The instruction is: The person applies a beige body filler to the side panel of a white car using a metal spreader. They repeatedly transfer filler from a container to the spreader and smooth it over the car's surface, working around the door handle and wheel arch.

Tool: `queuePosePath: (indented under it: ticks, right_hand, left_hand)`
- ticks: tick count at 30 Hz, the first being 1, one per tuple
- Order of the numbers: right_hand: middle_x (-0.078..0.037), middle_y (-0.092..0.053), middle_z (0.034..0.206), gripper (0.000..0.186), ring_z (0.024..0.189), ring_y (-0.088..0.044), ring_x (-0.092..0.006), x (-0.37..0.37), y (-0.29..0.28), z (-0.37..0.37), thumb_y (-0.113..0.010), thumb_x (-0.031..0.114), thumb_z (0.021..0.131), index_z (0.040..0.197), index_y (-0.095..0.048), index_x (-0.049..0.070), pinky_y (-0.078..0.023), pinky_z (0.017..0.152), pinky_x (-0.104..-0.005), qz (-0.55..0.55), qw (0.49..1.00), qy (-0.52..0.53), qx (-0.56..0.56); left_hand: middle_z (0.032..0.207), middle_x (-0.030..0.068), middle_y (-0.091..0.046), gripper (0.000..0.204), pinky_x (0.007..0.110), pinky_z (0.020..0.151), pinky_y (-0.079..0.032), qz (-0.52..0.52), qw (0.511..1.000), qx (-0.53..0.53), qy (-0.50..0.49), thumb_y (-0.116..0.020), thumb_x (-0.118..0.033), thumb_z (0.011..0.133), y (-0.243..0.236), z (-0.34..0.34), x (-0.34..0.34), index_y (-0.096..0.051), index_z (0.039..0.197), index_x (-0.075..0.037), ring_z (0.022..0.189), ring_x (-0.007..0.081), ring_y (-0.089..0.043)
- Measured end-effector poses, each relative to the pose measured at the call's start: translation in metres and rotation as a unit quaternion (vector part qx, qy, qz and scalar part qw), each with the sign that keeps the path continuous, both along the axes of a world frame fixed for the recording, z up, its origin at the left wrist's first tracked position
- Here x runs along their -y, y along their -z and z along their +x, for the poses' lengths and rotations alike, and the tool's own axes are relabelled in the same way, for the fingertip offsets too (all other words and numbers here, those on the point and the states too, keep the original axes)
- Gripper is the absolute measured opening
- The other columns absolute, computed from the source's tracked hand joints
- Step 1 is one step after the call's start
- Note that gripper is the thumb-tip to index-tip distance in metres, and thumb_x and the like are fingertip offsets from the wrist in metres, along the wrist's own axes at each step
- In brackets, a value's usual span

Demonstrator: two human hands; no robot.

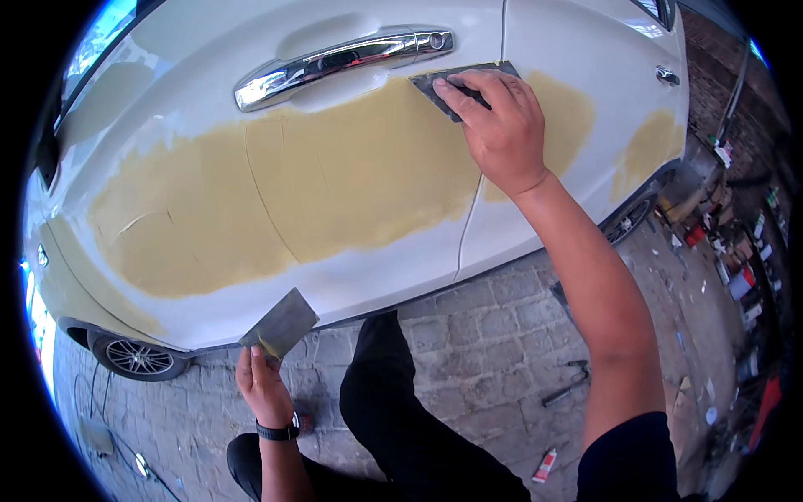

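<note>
My right hand (500, 121) presses a dark flat spreader (435, 85) against the side of a white car (351, 284), just right of the chrome door handle (343, 60). The spreader lies at the upper edge of a wide patch of yellow body filler (335, 184) that covers both doors. My left hand (263, 385), with a black watch on the wrist, holds a second metal scraper blade (280, 325) low down, away from the door, with some yellow filler on its edge.
Grey paving stones (477, 335) lie under the car. A dark tool (567, 386) and a small tube (544, 465) lie on the ground at right. Cans and clutter (740, 268) line the right edge. My dark-trousered leg (393, 418) is bent below.
</note>
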State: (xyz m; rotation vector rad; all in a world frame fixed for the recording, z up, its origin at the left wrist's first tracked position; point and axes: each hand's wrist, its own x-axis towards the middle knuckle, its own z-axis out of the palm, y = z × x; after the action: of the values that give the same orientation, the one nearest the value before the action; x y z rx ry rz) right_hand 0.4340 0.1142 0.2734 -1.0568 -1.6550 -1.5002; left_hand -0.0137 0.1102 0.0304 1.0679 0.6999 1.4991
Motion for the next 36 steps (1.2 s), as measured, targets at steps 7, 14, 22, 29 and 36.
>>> queuePosePath:
  ticks: [7,14,22,29,36]
  right_hand:
    - [0.003,-0.073,0.109,0.034,0.103,-0.069,-0.0232,0.008,0.041,-0.013,-0.073,0.007,0.083,0.113,-0.083,0.021,-0.053,0.097,-0.0442,-0.044,0.997,0.009,-0.057]
    - [0.005,-0.073,0.113,0.029,0.108,-0.069,-0.0212,0.01,0.14,-0.03,-0.077,0.014,0.088,0.115,-0.084,0.023,-0.052,0.104,-0.0463,-0.051,0.992,0.02,-0.114]
    - [0.003,-0.073,0.113,0.028,0.112,-0.069,-0.0206,0.043,0.223,-0.05,-0.074,0.014,0.09,0.116,-0.083,0.022,-0.052,0.106,-0.0463,-0.167,0.974,0.038,-0.151]
    - [0.002,-0.073,0.111,0.03,0.107,-0.072,-0.0216,0.044,0.082,-0.036,-0.074,0.014,0.091,0.118,-0.082,0.024,-0.054,0.104,-0.0482,-0.009,0.997,0.021,-0.078]
    - [0.0,-0.071,0.115,0.037,0.108,-0.071,-0.0245,0.003,0.01,-0.014,-0.072,0.015,0.09,0.124,-0.079,0.027,-0.056,0.105,-0.0511,0.03,0.998,0.061,0.012]
  left_hand:
    - [0.127,0.0088,-0.073,0.026,0.039,0.101,-0.056,-0.001,1.0,-0.028,0.007,-0.056,-0.022,0.115,0.014,-0.007,-0.005,-0.067,0.127,-0.002,0.115,0.0195,-0.071]
    - [0.126,0.01,-0.074,0.029,0.037,0.101,-0.057,-0.005,1.0,-0.018,0.011,-0.053,-0.02,0.116,0.019,-0.006,-0.006,-0.067,0.128,0.002,0.113,0.0193,-0.072]
    - [0.124,0.0094,-0.074,0.026,0.036,0.099,-0.058,-0.003,1.0,-0.012,0.021,-0.055,-0.019,0.116,0.022,-0.01,-0.005,-0.069,0.124,0.001,0.111,0.0178,-0.072]
    - [0.119,0.0065,-0.075,0.023,0.034,0.097,-0.058,-0.008,1.0,-0.017,-0.007,-0.055,-0.017,0.115,0.011,-0.004,0.0,-0.069,0.12,0.0,0.106,0.0148,-0.071]
    - [0.118,0.0065,-0.074,0.024,0.034,0.097,-0.058,-0.005,1.0,-0.006,0.004,-0.054,-0.018,0.116,0.006,0.0,-0.001,-0.068,0.121,0.001,0.106,0.0137,-0.07]
